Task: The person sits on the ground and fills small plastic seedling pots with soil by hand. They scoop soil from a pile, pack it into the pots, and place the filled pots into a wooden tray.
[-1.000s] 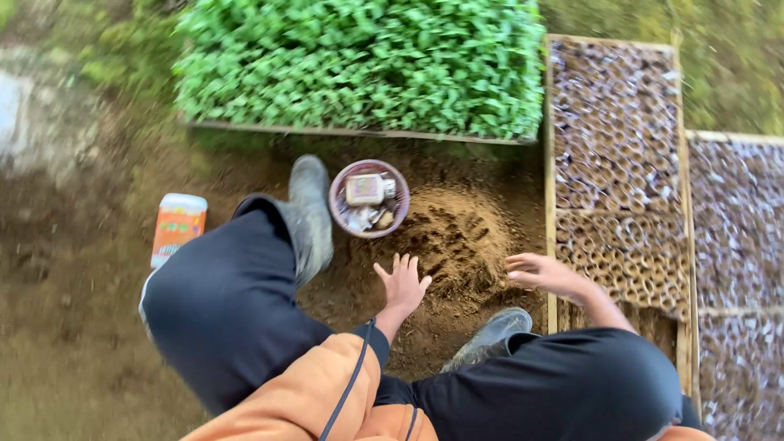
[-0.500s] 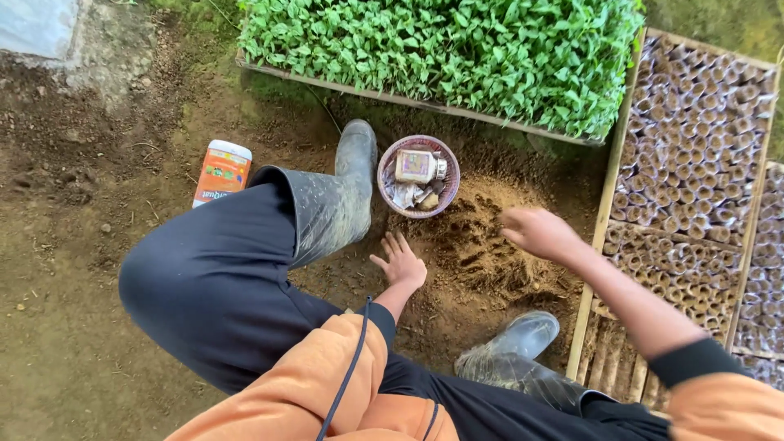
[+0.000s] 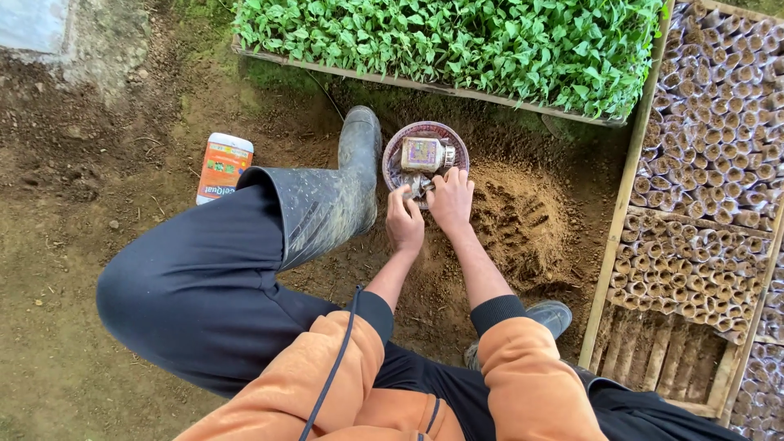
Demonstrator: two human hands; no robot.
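Observation:
I squat over bare soil. A round purple bowl (image 3: 394,144) stands just past my left rubber boot (image 3: 347,192). In it lie a small glass jar (image 3: 425,153) and a crumpled silvery packet (image 3: 418,186). My left hand (image 3: 404,222) rests at the bowl's near rim, its fingertips pinched on the packet. Beside it my right hand (image 3: 452,202) reaches over the same rim with fingers spread, touching the packet's right side and holding nothing that I can see.
A mound of loose brown soil (image 3: 523,224) with finger marks lies right of the bowl. A tray of green seedlings (image 3: 457,41) sits beyond. Wooden frames packed with small rolled pots (image 3: 710,139) line the right. An orange-and-white bottle (image 3: 222,167) lies at left.
Both hands left the soil mound and came together at the bowl. The right hand swung left from the mound; the left hand moved forward onto the packet.

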